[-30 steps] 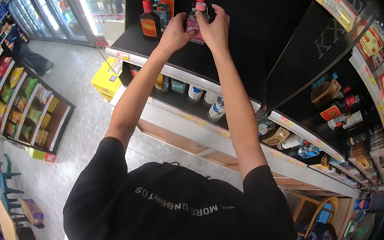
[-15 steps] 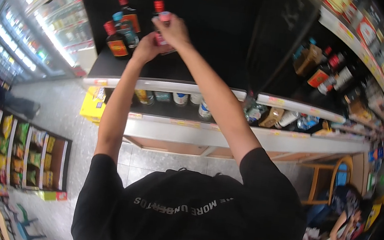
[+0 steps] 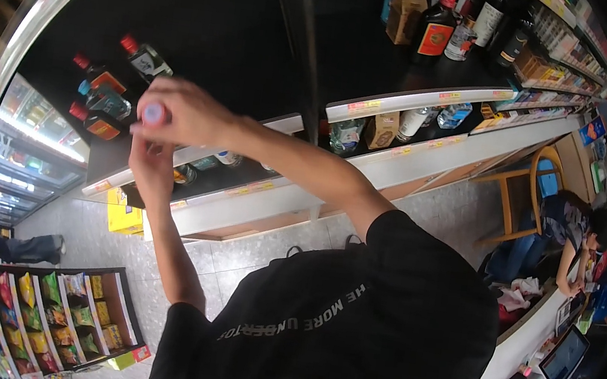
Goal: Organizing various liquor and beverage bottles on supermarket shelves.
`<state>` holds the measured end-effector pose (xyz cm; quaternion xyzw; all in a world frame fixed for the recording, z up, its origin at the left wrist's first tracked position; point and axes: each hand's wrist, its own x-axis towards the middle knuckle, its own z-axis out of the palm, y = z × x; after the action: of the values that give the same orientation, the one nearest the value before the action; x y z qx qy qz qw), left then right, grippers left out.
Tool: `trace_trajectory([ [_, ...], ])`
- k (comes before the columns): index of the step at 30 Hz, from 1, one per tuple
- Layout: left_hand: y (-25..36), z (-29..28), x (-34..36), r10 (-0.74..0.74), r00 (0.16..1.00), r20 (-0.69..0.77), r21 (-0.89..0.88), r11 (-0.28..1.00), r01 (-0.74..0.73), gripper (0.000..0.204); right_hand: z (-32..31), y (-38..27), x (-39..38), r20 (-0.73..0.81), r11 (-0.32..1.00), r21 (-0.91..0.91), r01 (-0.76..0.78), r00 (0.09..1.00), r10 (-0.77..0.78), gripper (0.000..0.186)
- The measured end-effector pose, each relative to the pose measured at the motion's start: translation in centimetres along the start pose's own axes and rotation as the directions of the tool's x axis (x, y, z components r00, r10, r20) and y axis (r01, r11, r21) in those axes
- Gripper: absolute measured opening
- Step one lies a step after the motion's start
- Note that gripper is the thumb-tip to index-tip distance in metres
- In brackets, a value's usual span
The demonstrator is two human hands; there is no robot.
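Observation:
A small bottle with a pinkish-red cap (image 3: 154,113) is tipped toward me above the shelf's front edge. My right hand (image 3: 195,117) is closed round its upper part, just beside the cap. Under it, my left hand (image 3: 151,168) has its fingers closed about the lower part; most of the bottle's body is hidden by both hands. Past my hands, a dark red-capped bottle (image 3: 148,62) stands on the black shelf (image 3: 209,34). Left of it are a clear blue-capped bottle (image 3: 108,102) and two dark red-capped bottles with orange labels, one of them the nearer bottle (image 3: 103,127).
More bottles (image 3: 434,35) and a cardboard box (image 3: 405,14) fill the right-hand shelf section. A lower shelf holds more bottles. A snack rack (image 3: 126,304) stands at the lower left. One person (image 3: 564,229) sits by a wooden chair (image 3: 502,206) on the right; another person (image 3: 16,247) is far left.
My view has turned toward the right. The held bottle has come nearer, away from the standing bottles and over the shelf's front edge, with both hands still on it.

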<state>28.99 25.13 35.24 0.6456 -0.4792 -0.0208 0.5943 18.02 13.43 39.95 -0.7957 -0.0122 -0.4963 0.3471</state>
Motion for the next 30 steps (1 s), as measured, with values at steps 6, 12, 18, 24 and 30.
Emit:
trace_trajectory([
  [6,6.0,3.7,-10.0,-0.014,0.998,0.067,0.059,0.998,0.01,0.048,-7.8,-5.0,-6.7,0.092,0.952,-0.101,0.289,0.955,-0.281,0.032],
  [12,10.3,12.0,-14.9,0.001,0.989,0.147,-0.026,1.0,0.003,0.057,-18.0,-8.1,-11.3,0.148,0.974,-0.219,-0.049,0.985,0.083,0.032],
  [18,13.8,20.6,-11.4,-0.053,0.967,0.247,-0.172,0.98,0.098,0.052,-27.0,-7.5,-10.9,0.102,0.849,-0.27,-0.454,0.863,0.494,0.034],
  [24,14.5,27.2,-5.3,0.199,0.963,0.179,-0.07,0.979,-0.19,0.049,-31.6,-0.2,-8.7,-0.211,0.818,-0.378,-0.434,0.901,0.38,0.049],
  [30,10.0,33.2,2.3,0.243,0.959,0.145,0.093,0.962,-0.258,0.048,-33.4,6.3,-3.9,-0.309,0.706,-0.507,-0.495,0.869,0.387,0.066],
])
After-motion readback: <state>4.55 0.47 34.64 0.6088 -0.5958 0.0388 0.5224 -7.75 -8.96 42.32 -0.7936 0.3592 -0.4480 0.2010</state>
